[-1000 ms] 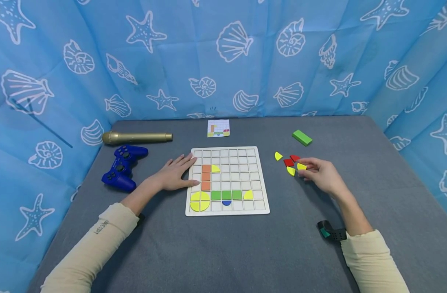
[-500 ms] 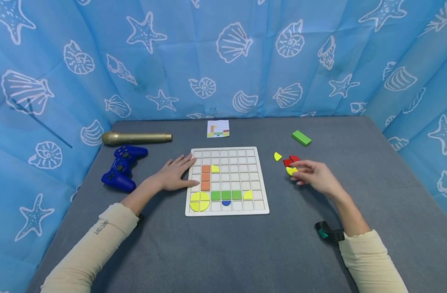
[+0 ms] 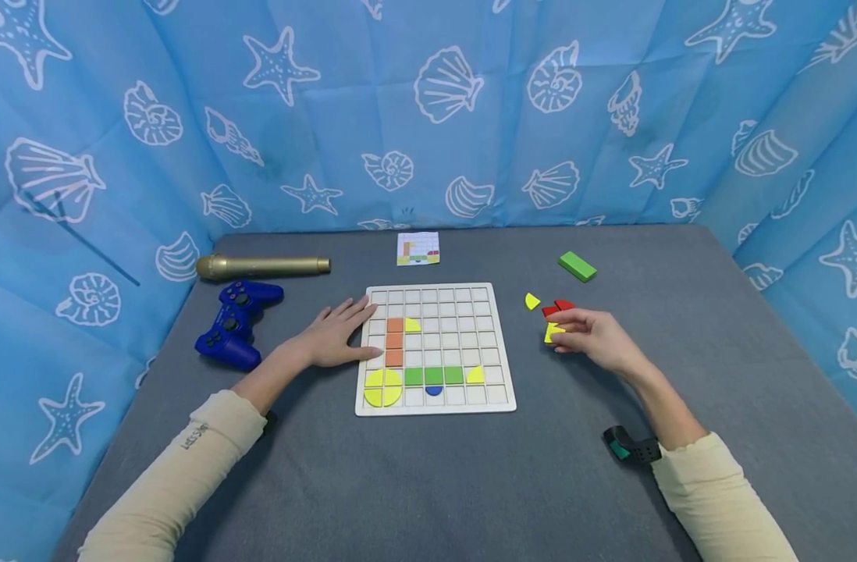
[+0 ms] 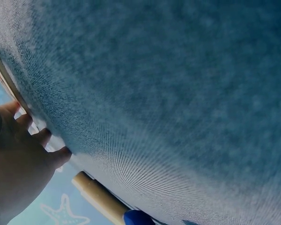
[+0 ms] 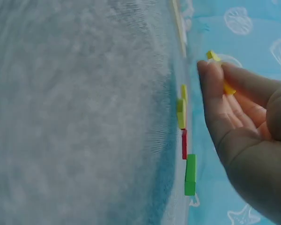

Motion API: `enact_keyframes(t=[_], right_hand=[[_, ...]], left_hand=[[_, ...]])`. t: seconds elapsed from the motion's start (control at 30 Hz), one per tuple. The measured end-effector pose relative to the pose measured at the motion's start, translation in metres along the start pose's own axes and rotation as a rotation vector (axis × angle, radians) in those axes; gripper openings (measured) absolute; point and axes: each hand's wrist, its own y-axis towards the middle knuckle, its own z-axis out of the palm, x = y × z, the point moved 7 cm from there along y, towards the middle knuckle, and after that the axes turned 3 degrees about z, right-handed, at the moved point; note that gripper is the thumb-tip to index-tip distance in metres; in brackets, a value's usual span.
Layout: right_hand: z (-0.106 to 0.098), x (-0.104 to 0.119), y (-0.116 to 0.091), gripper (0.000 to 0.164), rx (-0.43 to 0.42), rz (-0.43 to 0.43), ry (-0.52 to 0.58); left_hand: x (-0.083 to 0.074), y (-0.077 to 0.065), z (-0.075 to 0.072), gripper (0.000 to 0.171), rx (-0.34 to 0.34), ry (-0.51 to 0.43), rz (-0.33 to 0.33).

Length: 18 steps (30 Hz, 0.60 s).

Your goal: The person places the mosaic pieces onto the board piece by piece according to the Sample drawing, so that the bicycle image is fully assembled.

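My right hand [image 3: 600, 339] pinches a yellow quarter-circle tile [image 5: 229, 88] between thumb and fingers, raised off the table to the right of the board. Beneath and behind those fingers lie red tiles [image 3: 563, 304], partly covered, and a loose yellow quarter-circle tile [image 3: 532, 301]. My left hand [image 3: 333, 336] rests with spread, straight fingers on the left edge of a white grid board [image 3: 464, 402]. Set in the board are three orange squares [image 3: 395, 340], three green squares [image 3: 434, 376], a blue half-circle [image 3: 434, 389] and several yellow quarter-circles [image 3: 383, 388].
A small printed card [image 3: 418, 248] with a coloured grid pattern lies behind the board. Back left are a gold microphone [image 3: 263, 267] and a blue game controller [image 3: 239, 324]. A green block [image 3: 577, 266] lies back right. A blue shell-print curtain [image 3: 499, 117] borders the table.
My right hand has moved left and slightly toward me with the yellow tile, from the right of the red tiles to just in front of them. The left hand stays put.
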Motion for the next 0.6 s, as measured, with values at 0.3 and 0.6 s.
enact_keyframes(t=[0.3,0.6], right_hand=[[0.018,0.009,0.008,0.029,0.238,-0.024,-0.072],[0.041,0.028,0.011,0.026,0.426,-0.058,-0.194]], left_hand=[[0.000,-0.001,0.000,0.091,-0.001,0.001,-0.001],[-0.001,-0.001,-0.001,0.090,-0.007,-0.007,0.008]])
